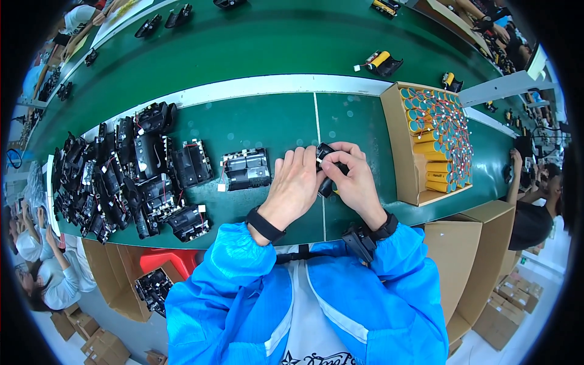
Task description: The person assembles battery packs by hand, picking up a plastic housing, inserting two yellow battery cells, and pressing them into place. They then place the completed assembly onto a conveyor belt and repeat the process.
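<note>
In front of me, both hands close around a small black plastic housing (326, 186), which my fingers largely cover. My left hand (293, 185) grips its left side, the back of the hand facing up. From the right, my right hand (353, 182) pinches it with thumb and fingers. Just left of my left hand, a black housing with a circuit board along its edge and a white connector (245, 169) lies with its two hollows facing up. Another such housing (192, 163) rests farther left, beside a large heap of them (115, 176).
A cardboard box (394, 143) of yellow battery cells with thin wires (439, 143) stands on the right of the green bench. Beyond a white rail (243, 87), a housing holding a yellow cell (382, 63) lies on a green belt. Open cartons (462, 261) flank me; people work at both sides.
</note>
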A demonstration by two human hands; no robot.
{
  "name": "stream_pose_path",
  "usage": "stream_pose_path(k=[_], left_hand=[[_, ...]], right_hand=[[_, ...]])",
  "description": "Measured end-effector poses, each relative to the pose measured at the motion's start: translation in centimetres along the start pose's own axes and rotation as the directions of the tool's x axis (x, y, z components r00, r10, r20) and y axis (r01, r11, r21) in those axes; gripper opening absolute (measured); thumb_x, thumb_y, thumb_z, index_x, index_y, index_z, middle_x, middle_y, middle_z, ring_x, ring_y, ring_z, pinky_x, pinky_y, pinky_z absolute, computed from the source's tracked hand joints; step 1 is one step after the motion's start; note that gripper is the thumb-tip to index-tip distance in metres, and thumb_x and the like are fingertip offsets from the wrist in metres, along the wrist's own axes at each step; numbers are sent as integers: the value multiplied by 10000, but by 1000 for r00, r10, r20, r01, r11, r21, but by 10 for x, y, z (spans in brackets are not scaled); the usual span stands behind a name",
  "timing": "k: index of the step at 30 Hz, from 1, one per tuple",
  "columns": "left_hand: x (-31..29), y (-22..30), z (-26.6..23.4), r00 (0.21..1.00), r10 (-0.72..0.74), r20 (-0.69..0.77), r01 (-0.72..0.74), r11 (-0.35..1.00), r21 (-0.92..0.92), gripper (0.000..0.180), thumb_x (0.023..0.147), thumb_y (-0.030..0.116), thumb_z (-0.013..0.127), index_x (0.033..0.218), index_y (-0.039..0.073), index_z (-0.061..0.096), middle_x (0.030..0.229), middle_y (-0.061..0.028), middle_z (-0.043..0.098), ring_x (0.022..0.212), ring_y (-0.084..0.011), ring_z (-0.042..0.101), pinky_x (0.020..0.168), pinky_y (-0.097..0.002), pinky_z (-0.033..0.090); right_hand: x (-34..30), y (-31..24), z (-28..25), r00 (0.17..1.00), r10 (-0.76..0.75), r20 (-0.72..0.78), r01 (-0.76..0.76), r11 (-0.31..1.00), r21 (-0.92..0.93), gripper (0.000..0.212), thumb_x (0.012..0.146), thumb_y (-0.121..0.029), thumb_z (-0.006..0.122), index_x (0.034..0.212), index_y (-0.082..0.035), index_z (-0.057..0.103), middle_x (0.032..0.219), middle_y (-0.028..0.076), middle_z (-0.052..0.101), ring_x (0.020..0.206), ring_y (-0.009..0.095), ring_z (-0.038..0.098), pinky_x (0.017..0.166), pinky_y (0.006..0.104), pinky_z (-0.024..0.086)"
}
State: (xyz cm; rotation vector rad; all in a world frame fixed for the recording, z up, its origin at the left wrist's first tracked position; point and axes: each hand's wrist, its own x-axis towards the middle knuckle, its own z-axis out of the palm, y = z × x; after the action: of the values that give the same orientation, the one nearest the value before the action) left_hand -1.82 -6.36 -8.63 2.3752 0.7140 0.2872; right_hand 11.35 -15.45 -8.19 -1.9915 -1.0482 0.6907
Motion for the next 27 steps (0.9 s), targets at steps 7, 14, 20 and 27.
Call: stream_pose_path(k=[7, 14, 20, 27], left_hand=[[1, -3, 1, 1000, 25, -5, -25, 1000, 8, 471, 881, 133, 627, 1280, -65, 475, 1078, -190, 555, 976, -339, 528, 805, -432, 405], [2, 1, 1, 998, 58, -9, -58, 997, 50, 469, 872, 128, 624, 1264, -84, 477, 1081, -194, 561, 979, -336, 531, 811, -420, 415], [3, 1, -2, 998, 59, -4, -59, 997, 55, 423, 895, 139, 597, 1226, -100, 488, 1037, -179, 576, 970, -319, 543, 813, -403, 422], [-13, -9, -19, 1000, -11, -8, 9, 980, -199, 432, 943, 151, 583, 1269, -120, 501, 997, -210, 611, 929, -357, 590, 806, -408, 461]], right_hand=[[-1, -2, 7, 999, 15, -39, -16, 1000, -19, 111, 842, -106, 703, 951, -99, 723, 1218, 82, 589, 1140, 271, 493, 994, 390, 383], [7, -11, 6, 992, 116, -38, -114, 992, 59, 63, 797, -83, 726, 858, -76, 736, 1183, 101, 604, 1127, 272, 530, 976, 389, 406], [11, -7, 6, 993, 120, -16, -119, 992, 43, 41, 796, -82, 727, 834, -66, 729, 1202, 113, 602, 1130, 272, 537, 975, 391, 412], [6, -16, 4, 991, 132, 17, -132, 991, 32, 56, 817, -96, 711, 869, -76, 720, 1235, 87, 597, 1185, 302, 459, 1035, 418, 351]])
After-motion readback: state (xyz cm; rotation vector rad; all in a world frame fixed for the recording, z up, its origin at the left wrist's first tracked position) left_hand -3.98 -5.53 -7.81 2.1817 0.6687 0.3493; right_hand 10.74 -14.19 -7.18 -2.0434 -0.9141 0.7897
